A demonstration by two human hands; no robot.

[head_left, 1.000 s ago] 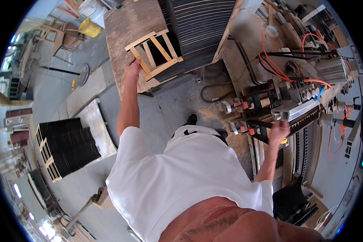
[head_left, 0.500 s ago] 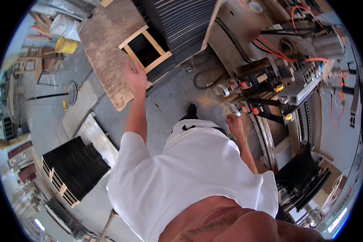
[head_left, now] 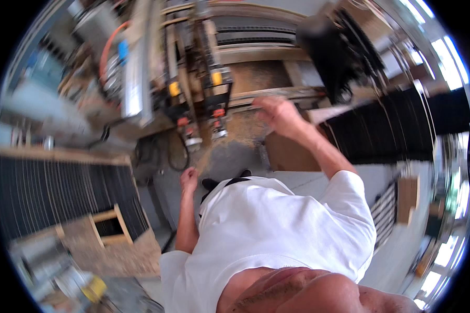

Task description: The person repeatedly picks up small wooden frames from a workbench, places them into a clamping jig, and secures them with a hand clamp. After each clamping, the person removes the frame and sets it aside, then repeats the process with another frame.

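My left hand (head_left: 189, 180) hangs low in front of me with its fingers curled in, and no object shows in it. Farther forward on the right, my right hand (head_left: 281, 117) is held out with its fingers apart, slightly blurred and holding nothing. It is near the metal rail of a machine (head_left: 216, 104) that has red and yellow fittings. Below that hand is a brown panel or box (head_left: 292, 152). Right of it lies a stack of black slats (head_left: 384, 128).
To my left, a small wooden frame (head_left: 121, 221) rests by black ribbed slats (head_left: 62, 195) and a worn brown board (head_left: 141, 255). Sawdust (head_left: 235, 136) lies on the floor by the machine. A dark bundle (head_left: 326, 49) hangs at the far right.
I have turned to the right, so the machine is now ahead and the wooden frame lies to my left. My left hand has come back from the frame; my right hand has risen forward.
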